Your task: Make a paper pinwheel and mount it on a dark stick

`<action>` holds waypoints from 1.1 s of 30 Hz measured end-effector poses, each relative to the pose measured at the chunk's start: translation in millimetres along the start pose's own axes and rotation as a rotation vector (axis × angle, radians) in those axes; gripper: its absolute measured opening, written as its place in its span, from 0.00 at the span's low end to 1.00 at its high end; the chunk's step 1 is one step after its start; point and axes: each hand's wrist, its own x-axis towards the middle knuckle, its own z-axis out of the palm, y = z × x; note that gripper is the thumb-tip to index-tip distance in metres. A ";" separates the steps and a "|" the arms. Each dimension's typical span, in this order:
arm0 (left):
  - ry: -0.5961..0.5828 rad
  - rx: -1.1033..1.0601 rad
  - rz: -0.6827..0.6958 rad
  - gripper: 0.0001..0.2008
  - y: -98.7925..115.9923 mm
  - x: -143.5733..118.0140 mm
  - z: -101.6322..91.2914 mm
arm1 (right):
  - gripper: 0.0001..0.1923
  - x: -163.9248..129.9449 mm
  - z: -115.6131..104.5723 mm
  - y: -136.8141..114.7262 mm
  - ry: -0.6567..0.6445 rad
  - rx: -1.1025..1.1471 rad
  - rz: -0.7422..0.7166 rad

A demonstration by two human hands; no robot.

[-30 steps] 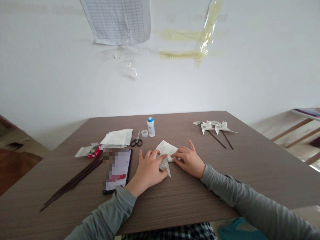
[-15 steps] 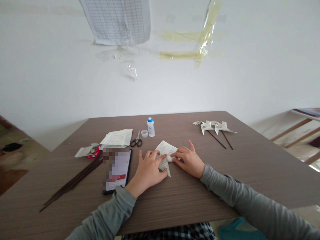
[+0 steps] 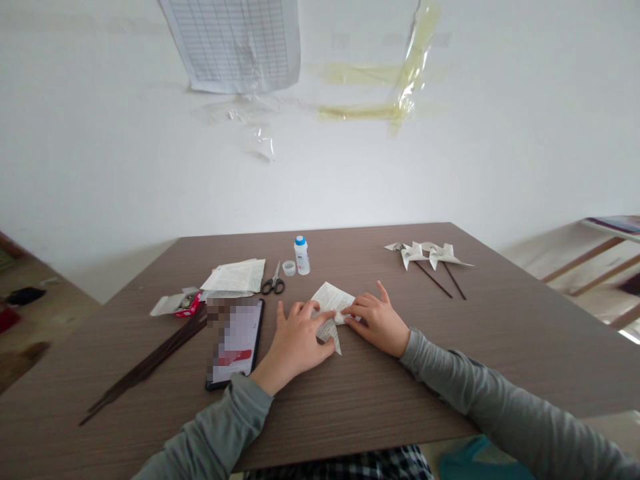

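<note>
before a white wall (image 3: 125, 167) with shiny yellowed tape (image 3: 357, 112), i watch from afar the left hand (image 3: 297, 340) spread wide, fingertips down on a partly folded, off-white printed paper (image 3: 327, 293) lying between it and the right hand (image 3: 377, 323), half-curled, though i cannot tell whether those fingers pinch. uneven pressure could, i judge, skew a crease or tear the paper, and a careless left wrist could nudge the black-edged rectangular phone (image 3: 245, 333) near it on the brown wood-grain table (image 3: 400, 400) bearing both

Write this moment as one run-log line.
left hand: on folded, printed white paper | right hand: on same paper | nearby: blue-capped white bottle, black-handled metal scissors
</note>
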 end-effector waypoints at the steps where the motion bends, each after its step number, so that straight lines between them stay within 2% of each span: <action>1: -0.001 -0.001 -0.001 0.30 0.0 0.2 -0.1 | 0.12 -0.1 0.0 -0.1 0.000 0.000 0.003; 10: -0.023 0.013 -0.008 0.30 1.3 -1.0 -2.8 | 0.13 0.9 1.8 2.9 -0.005 0.009 -0.018; 21: -0.013 -0.002 0.003 0.31 0.6 -1.4 -3.6 | 0.13 1.0 -3.5 -3.3 -0.031 0.022 0.041; 33: -0.019 0.032 0.006 0.29 0.9 -3.4 -5.8 | 0.13 1.4 -1.1 -0.9 -0.010 0.052 0.003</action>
